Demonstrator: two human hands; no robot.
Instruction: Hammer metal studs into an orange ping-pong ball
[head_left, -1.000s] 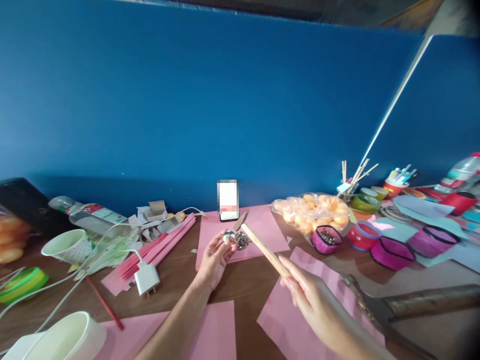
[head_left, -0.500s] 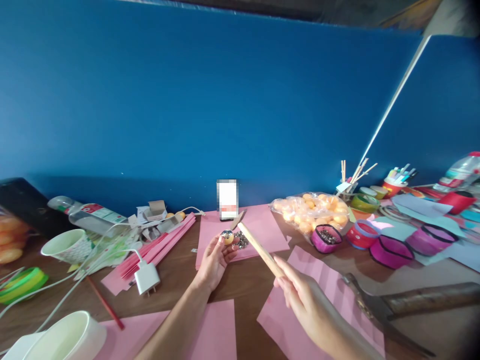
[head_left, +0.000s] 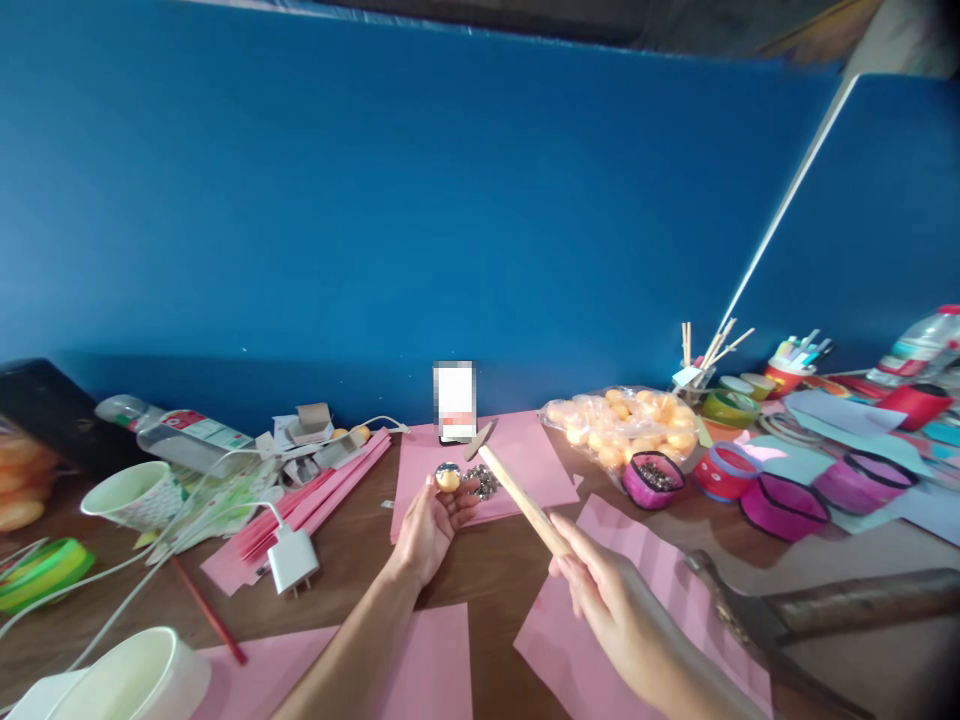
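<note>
My left hand (head_left: 435, 515) holds a small yellow-orange ball (head_left: 448, 481) between thumb and fingers, and the ball's upper side looks silvery and shiny. Just right of those fingers, a heap of small shiny metal pieces (head_left: 484, 483), like thumbtacks, lies on a pink sheet (head_left: 525, 455). Closed around the lower part of a light wooden handle is my right hand (head_left: 596, 575). This belongs to a small hammer (head_left: 525, 498), whose narrow dark head is raised beyond the heap. The hammer and ball are apart.
A bag of orange balls (head_left: 622, 420) lies right of the pink sheet, beside a purple container (head_left: 654, 482) of metal pieces. A large hammer (head_left: 840, 605) rests at the right. Left are a white charger (head_left: 292, 560), cables and a paper cup (head_left: 135, 497).
The ball has turned in my left fingers, so its silvery part now sits at the top. The small hammer has shifted only slightly, its head showing more clearly.
</note>
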